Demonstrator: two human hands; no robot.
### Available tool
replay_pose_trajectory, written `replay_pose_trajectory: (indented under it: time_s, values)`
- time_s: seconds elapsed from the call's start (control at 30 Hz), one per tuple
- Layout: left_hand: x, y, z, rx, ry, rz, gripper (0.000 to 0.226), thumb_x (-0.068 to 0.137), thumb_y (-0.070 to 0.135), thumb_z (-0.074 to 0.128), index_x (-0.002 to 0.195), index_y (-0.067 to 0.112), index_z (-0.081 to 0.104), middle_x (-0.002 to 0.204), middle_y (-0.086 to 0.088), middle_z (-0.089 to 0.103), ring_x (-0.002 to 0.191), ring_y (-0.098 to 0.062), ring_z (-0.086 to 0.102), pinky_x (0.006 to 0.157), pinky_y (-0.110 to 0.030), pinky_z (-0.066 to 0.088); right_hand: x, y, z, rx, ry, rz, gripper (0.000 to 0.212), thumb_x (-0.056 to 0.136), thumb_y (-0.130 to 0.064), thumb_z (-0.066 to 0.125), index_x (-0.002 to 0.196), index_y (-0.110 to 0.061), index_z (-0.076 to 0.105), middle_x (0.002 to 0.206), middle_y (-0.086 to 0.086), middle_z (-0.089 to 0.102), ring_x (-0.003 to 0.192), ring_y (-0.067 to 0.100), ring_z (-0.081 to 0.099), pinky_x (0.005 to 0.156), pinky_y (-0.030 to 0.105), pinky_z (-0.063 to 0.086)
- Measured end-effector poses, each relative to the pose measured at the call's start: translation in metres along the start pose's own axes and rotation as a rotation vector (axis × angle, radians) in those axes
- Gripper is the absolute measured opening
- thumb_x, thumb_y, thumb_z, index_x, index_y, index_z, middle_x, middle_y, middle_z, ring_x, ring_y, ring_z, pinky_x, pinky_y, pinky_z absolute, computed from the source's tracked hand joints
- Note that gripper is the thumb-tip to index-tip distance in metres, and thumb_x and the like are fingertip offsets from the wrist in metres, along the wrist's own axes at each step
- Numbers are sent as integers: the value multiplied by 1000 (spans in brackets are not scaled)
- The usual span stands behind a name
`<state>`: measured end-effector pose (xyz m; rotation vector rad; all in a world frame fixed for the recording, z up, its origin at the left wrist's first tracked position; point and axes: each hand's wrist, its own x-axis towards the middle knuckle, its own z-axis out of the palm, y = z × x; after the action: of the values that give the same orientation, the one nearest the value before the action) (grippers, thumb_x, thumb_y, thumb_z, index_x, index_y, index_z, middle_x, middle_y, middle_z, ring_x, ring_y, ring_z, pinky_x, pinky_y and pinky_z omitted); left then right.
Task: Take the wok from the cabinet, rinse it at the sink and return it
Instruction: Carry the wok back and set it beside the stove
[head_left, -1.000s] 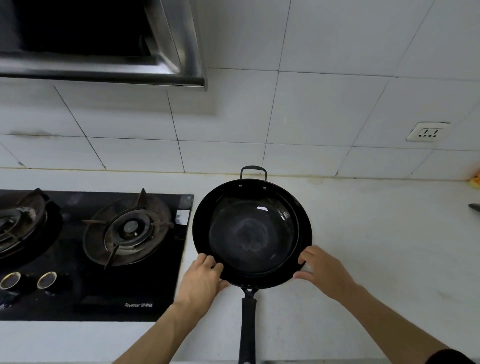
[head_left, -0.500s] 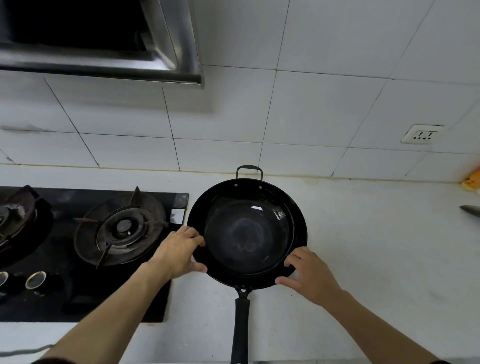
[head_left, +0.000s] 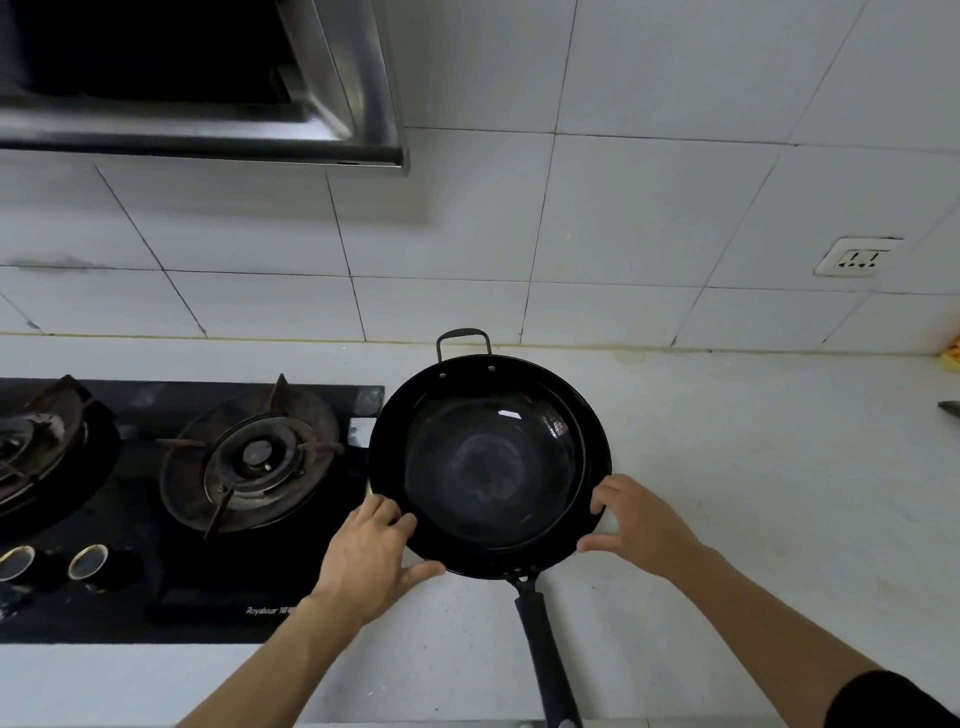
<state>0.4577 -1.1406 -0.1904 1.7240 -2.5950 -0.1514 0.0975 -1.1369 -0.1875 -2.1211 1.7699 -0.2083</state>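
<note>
Resting on the white stone-like countertop (head_left: 727, 493), the round black metal wok (head_left: 488, 462) sits just to the right of the black glass gas hob (head_left: 171, 587), with its left rim reaching over the edge of the hob. Its long black handle (head_left: 545, 660) points toward the person, and the small loop handle (head_left: 464, 339) points to the white tiled wall (head_left: 623, 218).

The left hand (head_left: 371, 558) touches the near-left rim, the fingers curled on the edge and the thumb lying under the rim line. The right hand (head_left: 636, 525) touches the near-right rim in the same way, fingers on top and thumb spread below. Both hands are half-open around the rim; I cannot tell if they really squeeze it or only lie against it. The wok is not lifted, as far as the view shows.

No cabinet and no sink are visible, so I cannot say surely whether the rinse is done. The inside looks glossy with a pale ring in the middle, but wet or dry is not clear. My judgement is that the person is settling or taking the wok at the rim between two carrying steps.

The next move needs a firm hold, probably one hand going to the long handle, then a lift clear of the burner grate (head_left: 249, 462).
</note>
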Motion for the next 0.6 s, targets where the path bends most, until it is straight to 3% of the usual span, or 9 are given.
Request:
replay_pose_trajectory:
  time_s: [0.1, 0.33, 0.6]
  values:
    - [-7, 4, 1, -22, 34, -20, 69, 74, 82, 38, 106, 26, 62, 106, 7, 58, 107, -15, 47, 91, -31, 47, 3, 1, -1, 7, -6, -7, 53, 67, -63, 74, 95, -22, 59, 97, -10, 53, 85, 9, 53, 78, 27, 50]
    - [-5, -17, -2, 29, -27, 22, 74, 74, 82, 37, 117, 25, 58, 115, 6, 55, 114, -15, 43, 97, -30, 41, -6, -11, 14, 13, 13, -2, 52, 64, -69, 71, 87, -26, 55, 90, -12, 49, 79, 8, 51, 70, 21, 47]
    - [-7, -40, -11, 45, -57, 67, 71, 74, 82, 41, 116, 27, 58, 117, 8, 54, 117, -13, 41, 99, -28, 38, -16, -38, 30, 4, 65, 15, 49, 67, -68, 69, 84, -26, 51, 87, -13, 47, 76, 6, 47, 64, 16, 41]
